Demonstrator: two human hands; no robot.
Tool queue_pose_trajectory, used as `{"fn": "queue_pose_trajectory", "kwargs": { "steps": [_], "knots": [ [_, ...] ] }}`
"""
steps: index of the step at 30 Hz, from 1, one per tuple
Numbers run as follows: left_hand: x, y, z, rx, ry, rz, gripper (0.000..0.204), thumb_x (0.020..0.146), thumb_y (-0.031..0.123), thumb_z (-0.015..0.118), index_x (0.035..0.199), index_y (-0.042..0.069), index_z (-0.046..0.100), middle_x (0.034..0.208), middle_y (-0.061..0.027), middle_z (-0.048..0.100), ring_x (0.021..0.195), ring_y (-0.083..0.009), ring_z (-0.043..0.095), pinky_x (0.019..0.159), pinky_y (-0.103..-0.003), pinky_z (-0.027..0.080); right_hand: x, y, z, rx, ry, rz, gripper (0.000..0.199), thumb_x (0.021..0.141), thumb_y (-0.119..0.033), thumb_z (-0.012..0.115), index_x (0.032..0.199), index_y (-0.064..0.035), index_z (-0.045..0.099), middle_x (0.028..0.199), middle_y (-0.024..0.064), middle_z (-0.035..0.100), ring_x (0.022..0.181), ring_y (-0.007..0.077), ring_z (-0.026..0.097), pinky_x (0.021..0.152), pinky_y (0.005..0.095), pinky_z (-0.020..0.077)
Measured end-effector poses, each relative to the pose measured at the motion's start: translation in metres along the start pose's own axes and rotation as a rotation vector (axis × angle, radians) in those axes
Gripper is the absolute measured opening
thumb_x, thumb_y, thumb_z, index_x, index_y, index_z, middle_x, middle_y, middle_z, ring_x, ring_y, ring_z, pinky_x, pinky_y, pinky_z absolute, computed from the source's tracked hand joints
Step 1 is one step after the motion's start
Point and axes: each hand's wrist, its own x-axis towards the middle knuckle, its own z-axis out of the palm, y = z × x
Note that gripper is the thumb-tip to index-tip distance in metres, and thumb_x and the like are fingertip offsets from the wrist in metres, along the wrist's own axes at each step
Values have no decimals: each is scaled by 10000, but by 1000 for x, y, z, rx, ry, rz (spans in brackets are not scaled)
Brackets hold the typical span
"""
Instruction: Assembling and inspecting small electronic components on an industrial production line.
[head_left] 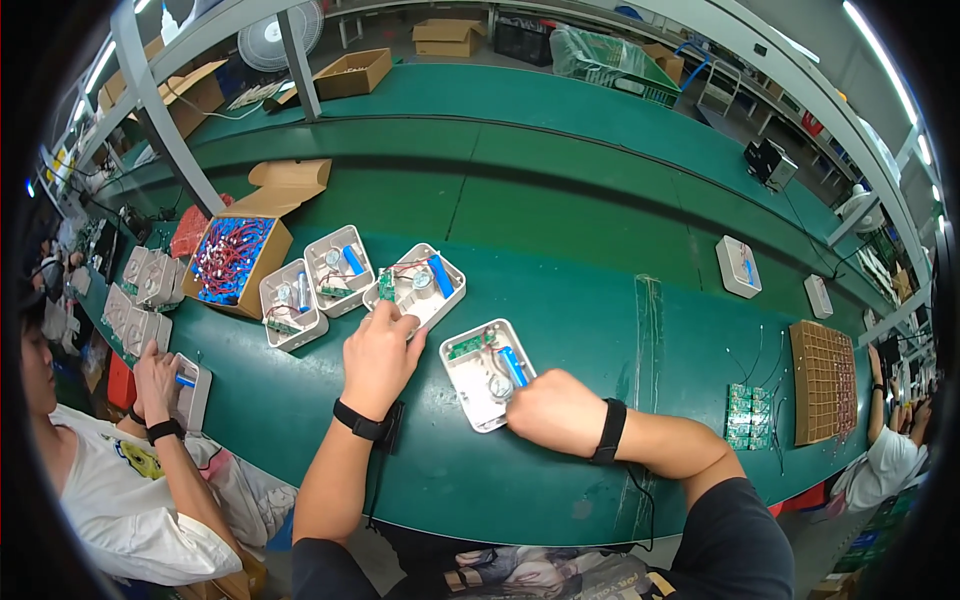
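My left hand (378, 358) rests on the near edge of a white open housing (418, 283) that holds a blue cylindrical cell, a small green circuit board and red wires. My right hand (552, 410) presses on the near right corner of another white housing (478, 372) with a blue cell and a green board inside. Both wrists wear black bands. Two more filled white housings (338, 268) (292, 303) lie in a row to the left on the green belt (560, 230).
A cardboard box (236, 262) of blue cells with red wires sits at the left. A person on my left works on a white housing (192, 388). At the right lie green circuit boards (748, 415), a brown grid tray (824, 380) and two white housings (738, 266).
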Motion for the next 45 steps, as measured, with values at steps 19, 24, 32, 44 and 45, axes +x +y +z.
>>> {"fn": "queue_pose_trajectory", "kwargs": {
  "steps": [19, 24, 32, 44, 45],
  "knots": [
    [-12, 23, -1, -271, -241, 466, 184, 848, 257, 831, 940, 107, 779, 796, -36, 676, 751, -243, 702, 659, -386, 579, 29, 85, 3, 191, 636, 163, 378, 844, -86, 750, 1213, -31, 690, 1092, 148, 697, 938, 339, 689, 937, 446, 551],
    [-9, 23, -1, -312, -249, 523, 183, 841, 245, 835, 956, 115, 778, 776, -25, 667, 724, -225, 693, 645, -372, 574, 32, 78, 2, 430, 439, 245, 460, 845, -62, 764, 1296, -50, 677, 1133, 133, 680, 949, 331, 676, 924, 431, 558],
    [-3, 17, 5, -262, 0, 131, 160, 859, 205, 825, 922, 74, 760, 999, -66, 694, 924, -262, 669, 752, -381, 547, 23, 81, -7, 667, 244, 94, 425, 888, -45, 742, 1308, -59, 682, 1173, 133, 691, 1067, 318, 656, 931, 406, 550],
    [-2, 5, 36, -599, -80, -64, 136, 965, 149, 710, 991, 16, 719, 1234, -147, 663, 1139, -365, 596, 973, -431, 498, 19, 100, -12, 560, 303, 175, 457, 889, -39, 647, 1343, -79, 675, 1197, 160, 677, 1110, 356, 660, 972, 422, 545],
    [-1, 5, 36, -653, -105, -74, 131, 975, 142, 696, 1003, 17, 720, 1244, -144, 663, 1154, -362, 593, 982, -429, 497, 19, 100, -11, 483, 209, 243, 470, 880, -33, 649, 1346, -93, 676, 1208, 157, 672, 1120, 355, 658, 982, 416, 544]
  ]
}}
